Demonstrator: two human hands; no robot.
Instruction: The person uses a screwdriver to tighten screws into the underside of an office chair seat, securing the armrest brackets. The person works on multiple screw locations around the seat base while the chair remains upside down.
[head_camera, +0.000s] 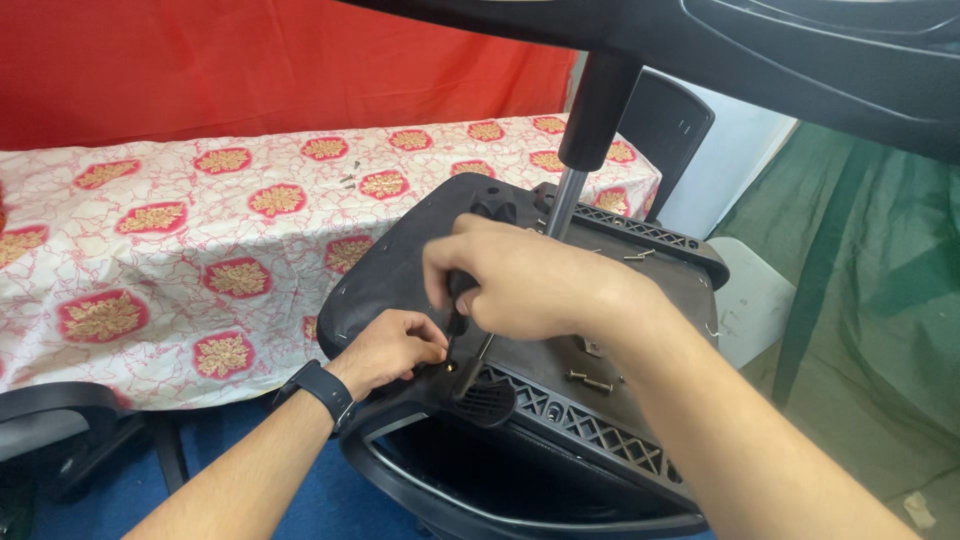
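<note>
Gripping a black screwdriver handle (462, 290), my right hand (530, 285) is closed tight around it, shaft angled down toward a screw spot at the upturned chair seat's (400, 250) near edge. At nine o'clock of that spot my left hand (390, 345), fingertips pinched, steadies something too small to tell. Loose screws (590, 380) lie at three o'clock. Beyond, at twelve, stands the gas-lift column (575, 190).
</note>
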